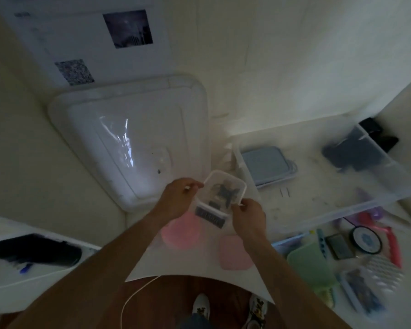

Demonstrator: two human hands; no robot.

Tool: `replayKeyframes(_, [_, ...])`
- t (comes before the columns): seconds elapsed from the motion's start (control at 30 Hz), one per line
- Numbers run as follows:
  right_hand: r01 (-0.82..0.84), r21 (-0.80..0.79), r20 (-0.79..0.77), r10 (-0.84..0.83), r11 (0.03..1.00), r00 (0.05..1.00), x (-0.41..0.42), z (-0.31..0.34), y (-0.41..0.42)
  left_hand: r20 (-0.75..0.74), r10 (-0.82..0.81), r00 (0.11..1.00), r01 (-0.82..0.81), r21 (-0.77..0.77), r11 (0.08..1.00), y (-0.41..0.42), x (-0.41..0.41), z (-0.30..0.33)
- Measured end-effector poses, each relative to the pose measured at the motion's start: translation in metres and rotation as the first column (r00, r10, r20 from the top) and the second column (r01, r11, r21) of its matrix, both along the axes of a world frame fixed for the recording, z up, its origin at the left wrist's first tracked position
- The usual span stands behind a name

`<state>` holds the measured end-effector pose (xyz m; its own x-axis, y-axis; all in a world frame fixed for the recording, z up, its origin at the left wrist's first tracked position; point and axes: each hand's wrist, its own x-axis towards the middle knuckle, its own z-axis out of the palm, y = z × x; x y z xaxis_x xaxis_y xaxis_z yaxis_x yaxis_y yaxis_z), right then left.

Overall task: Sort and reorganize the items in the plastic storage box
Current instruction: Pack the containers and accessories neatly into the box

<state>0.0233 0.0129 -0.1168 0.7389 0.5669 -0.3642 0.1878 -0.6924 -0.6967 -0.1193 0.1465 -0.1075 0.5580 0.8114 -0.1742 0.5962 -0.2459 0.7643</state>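
A: While both hands grip it, where is the small clear container (pixel 224 195)?
B: Between left hand (pixel 179 195) and right hand (pixel 249 214); plastic storage box (pixel 342 210) just right of right hand.

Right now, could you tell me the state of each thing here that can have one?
small clear container: held by both hands, dark bits inside
left hand: grips container edge
right hand: grips container edge
storage box: open, nearly emptied
box lid: off, lying flat
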Motion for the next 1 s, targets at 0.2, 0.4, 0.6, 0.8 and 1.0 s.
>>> replayKeyframes(0.2, [-0.015,0.233,-0.038,0.024,0.972,0.999,0.006,0.068,-0.024,0.167,0.020,0.986,0.000,-0.121,0.993,0.000,-0.015,0.093])
replayKeyframes(0.4, [0.003,0.369,-0.060,0.021,0.929,0.998,0.044,0.101,-0.030,0.156,-0.027,0.987,0.042,-0.093,0.995,-0.012,0.015,0.150])
replayKeyframes(0.6, [0.127,0.367,-0.049,-0.117,0.922,0.992,0.121,0.094,-0.049,0.199,-0.145,0.969,0.153,-0.025,0.988,-0.025,0.097,0.140])
replayKeyframes(0.8, [0.284,0.209,0.004,-0.291,0.936,0.957,0.229,0.075,-0.048,0.165,-0.291,0.942,0.295,0.001,0.956,-0.035,0.206,0.100])
replayKeyframes(1.0, [0.532,0.115,-0.172,-0.511,0.839,0.842,0.311,0.032,-0.037,-0.203,-0.348,0.915,0.395,0.286,0.873,-0.034,0.274,0.049])
